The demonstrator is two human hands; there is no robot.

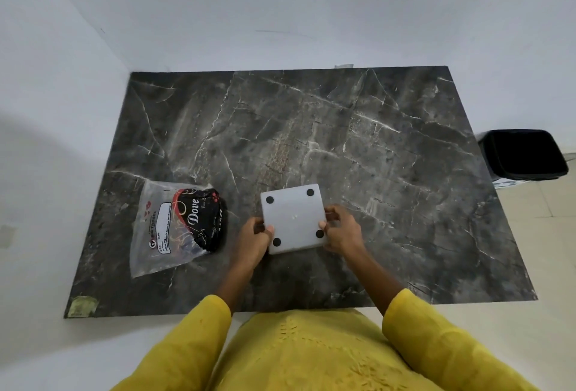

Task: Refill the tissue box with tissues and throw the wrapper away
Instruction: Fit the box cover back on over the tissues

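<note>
Both hands clamp the tissue box point(294, 219) from opposite sides: the left hand point(254, 239) pinches its left edge and the right hand point(341, 230) grips its right edge, the two held apart by the width of the box. The box is white and square, turned bottom-up so that its four round black feet face the camera, and it sits at or just above the dark marble bench point(343, 129), near the bench's front edge.

Just left of the box lies one clear plastic wrapper point(174, 225), flat on the bench, with a dark printed pack of tissues point(202, 219) apparently inside it. Well to the right of the box, off the bench and on the floor, stands one black bin point(525, 154), open at the top.

Judged from this, the task is at an early stage. The box looks as though it is being opened from the base; whether the base has come loose cannot be told. The tissues have not yet gone into the box, and the wrapper has not yet reached the bin.

Count: one box, four feet, one wrapper, one pack, one bin.
</note>
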